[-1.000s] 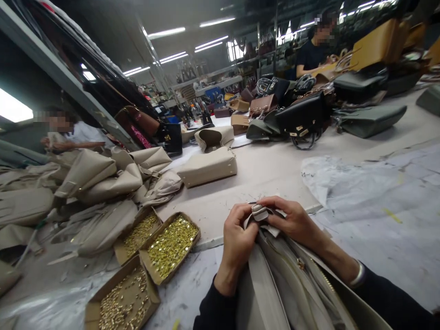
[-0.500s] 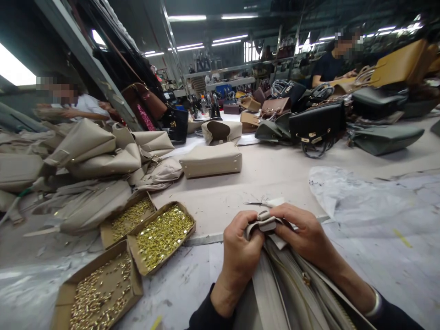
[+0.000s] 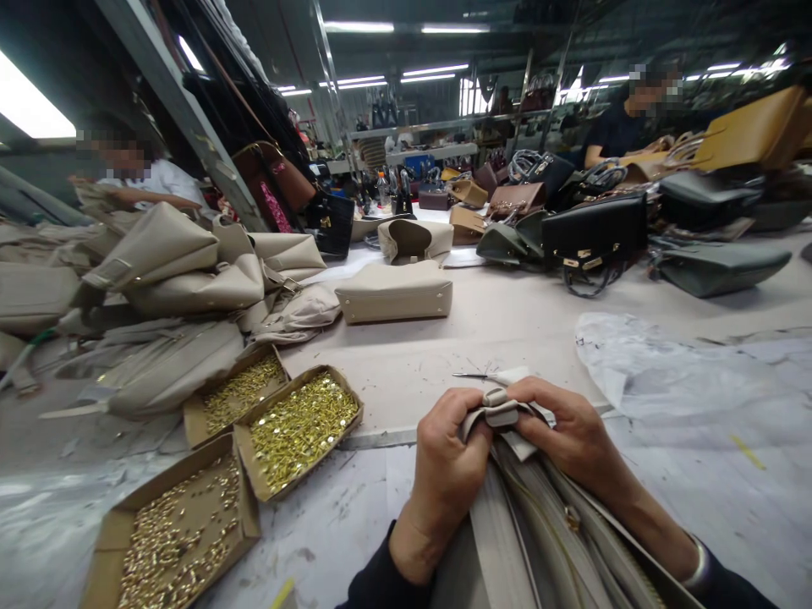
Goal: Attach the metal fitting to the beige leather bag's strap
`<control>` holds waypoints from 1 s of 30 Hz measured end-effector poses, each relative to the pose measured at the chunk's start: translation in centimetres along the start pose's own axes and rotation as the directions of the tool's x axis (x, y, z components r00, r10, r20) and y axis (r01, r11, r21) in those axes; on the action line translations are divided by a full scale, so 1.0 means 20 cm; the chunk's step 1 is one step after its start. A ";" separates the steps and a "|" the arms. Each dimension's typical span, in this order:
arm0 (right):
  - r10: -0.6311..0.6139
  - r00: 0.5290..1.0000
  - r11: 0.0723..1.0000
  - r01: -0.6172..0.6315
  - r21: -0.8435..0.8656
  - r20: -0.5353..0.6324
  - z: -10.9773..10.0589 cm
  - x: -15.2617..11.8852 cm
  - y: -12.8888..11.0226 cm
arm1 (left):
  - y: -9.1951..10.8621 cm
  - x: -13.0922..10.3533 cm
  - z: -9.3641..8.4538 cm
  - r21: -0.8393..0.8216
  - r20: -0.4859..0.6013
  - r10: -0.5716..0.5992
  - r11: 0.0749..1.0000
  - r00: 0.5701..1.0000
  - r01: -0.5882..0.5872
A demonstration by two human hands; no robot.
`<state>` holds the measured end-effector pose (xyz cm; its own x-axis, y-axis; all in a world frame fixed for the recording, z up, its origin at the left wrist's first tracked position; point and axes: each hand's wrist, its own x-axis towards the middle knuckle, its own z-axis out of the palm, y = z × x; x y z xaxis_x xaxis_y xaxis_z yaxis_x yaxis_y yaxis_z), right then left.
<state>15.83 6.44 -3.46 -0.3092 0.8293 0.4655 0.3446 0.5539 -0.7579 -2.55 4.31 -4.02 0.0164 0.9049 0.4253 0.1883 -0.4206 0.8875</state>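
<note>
A beige-grey handbag (image 3: 507, 524), with its pale lining and zip showing, lies toward me at the bottom of the view. My left hand (image 3: 447, 448) is closed on its top edge, thumb underneath and fingers on top. From the other side my right hand (image 3: 571, 431) pinches the same edge. Between the fingertips a small strap tab (image 3: 498, 406) is folded over. Just beyond the hands lies a thin pointed metal tool (image 3: 473, 375) beside a white scrap. The inside of the bag is mostly hidden.
Left of me stand cardboard trays of gold metal pieces: a near one (image 3: 101, 541), a middle one (image 3: 244, 452) and a far one (image 3: 196, 423). Beige bags (image 3: 158, 254) are heaped behind them. One beige bag (image 3: 393, 296) lies ahead, a black handbag (image 3: 596, 224) farther right. Co-workers sit beyond.
The whole view has shifted slightly, with most things a little farther right. Both hands keep the same hold on the bag's edge.
</note>
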 end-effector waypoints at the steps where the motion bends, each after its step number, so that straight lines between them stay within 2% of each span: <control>1: 0.015 1.000 1.000 -0.015 0.023 0.000 0.00 0.00 0.00 | 0.00 0.00 0.00 -0.008 0.005 0.002 1.000 1.000 -0.002; 8: 0.071 0.997 0.988 -0.073 0.138 0.020 0.00 -0.01 0.03 | -0.01 0.01 -0.02 -0.032 0.052 0.004 0.999 0.999 -0.003; 16: 0.074 0.994 0.962 -0.091 0.256 0.074 -0.01 0.00 0.05 | 0.02 0.01 -0.01 0.012 0.029 0.029 1.000 0.999 -0.029; 26: 0.016 0.997 0.989 -0.027 0.146 0.075 -0.03 0.02 -0.02 | 0.01 -0.01 0.02 0.130 -0.051 0.122 0.985 0.991 -0.115; 30: -0.057 0.994 0.995 0.049 0.089 0.089 -0.04 0.02 0.00 | 0.01 -0.02 0.03 0.183 -0.091 0.144 0.975 0.985 -0.125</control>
<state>16.39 6.70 -2.90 -0.4060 0.7862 0.4658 0.2482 0.5854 -0.7718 -1.95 3.86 -4.10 -0.0462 0.8254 0.5627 0.3614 -0.5113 0.7797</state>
